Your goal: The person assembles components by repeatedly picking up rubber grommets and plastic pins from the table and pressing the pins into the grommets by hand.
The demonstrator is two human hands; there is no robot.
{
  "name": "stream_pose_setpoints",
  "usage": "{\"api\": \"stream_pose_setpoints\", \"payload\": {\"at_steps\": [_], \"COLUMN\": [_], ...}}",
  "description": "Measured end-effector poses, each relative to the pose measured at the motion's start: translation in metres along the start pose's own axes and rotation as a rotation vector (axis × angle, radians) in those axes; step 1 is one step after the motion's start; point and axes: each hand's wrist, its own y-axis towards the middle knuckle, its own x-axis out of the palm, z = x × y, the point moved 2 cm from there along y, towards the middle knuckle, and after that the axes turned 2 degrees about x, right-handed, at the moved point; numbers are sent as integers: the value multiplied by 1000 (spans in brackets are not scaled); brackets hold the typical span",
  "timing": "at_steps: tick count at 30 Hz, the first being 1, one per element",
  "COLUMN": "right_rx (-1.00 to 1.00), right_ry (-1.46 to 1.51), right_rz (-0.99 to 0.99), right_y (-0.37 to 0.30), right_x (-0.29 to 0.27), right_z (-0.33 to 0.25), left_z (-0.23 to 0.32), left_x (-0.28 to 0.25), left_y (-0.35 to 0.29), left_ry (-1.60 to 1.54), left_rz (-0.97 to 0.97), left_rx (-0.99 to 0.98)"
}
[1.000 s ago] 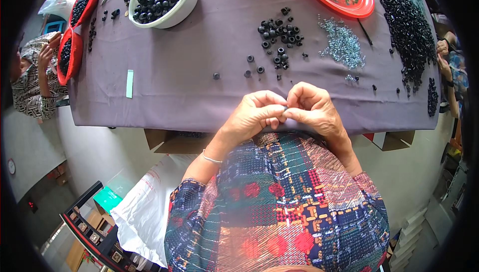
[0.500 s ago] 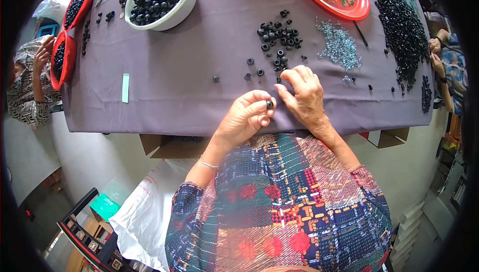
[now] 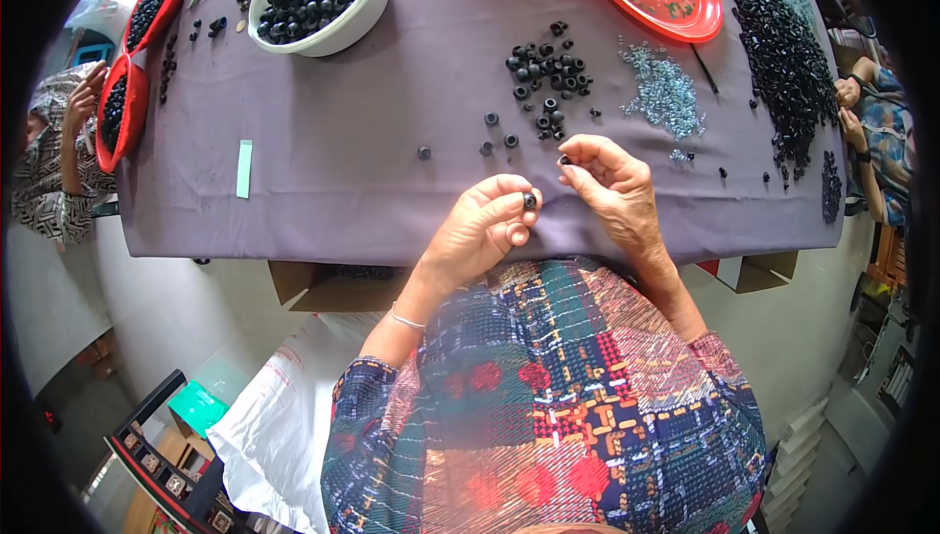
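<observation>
Over the front part of the table, my left hand (image 3: 472, 229) is closed on a small round black piece with a hole (image 3: 530, 201), held between thumb and fingertips. To its right, my right hand (image 3: 621, 193) pinches a smaller black piece (image 3: 564, 160) whose exact kind I cannot make out. Just beyond my hands lies a loose cluster of round black hollow pieces (image 3: 548, 69). A few single ones (image 3: 492, 119) are spread to the left of that cluster. Small clear bluish pieces (image 3: 662, 89) form a pile to its right.
A white tub (image 3: 372, 5) full of round black pieces stands at the far left, with red baskets (image 3: 137, 118) beyond it. At the back right are a red plate (image 3: 713, 15) and a big black heap (image 3: 783, 74). Other people (image 3: 876, 133) sit at both sides.
My right hand has picked up a small black piece from the table and drawn back slightly toward me and to the right. My left hand keeps its hold, nearly still.
</observation>
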Motion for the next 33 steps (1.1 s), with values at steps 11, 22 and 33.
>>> {"api": "stream_pose_setpoints", "payload": {"at_steps": [11, 22, 33], "right_rx": [-145, 75, -408], "right_ry": [-262, 261, -353], "right_rz": [10, -59, 4], "right_y": [-8, -27, -26], "right_x": [-18, -27, -14], "right_z": [-9, -41, -57], "left_z": [1, -2, -6], "left_x": [16, 33, 38], "left_y": [10, 27, 21], "left_ry": [81, 88, 41], "left_rz": [26, 6, 25], "left_rx": [-25, -47, -7]}}
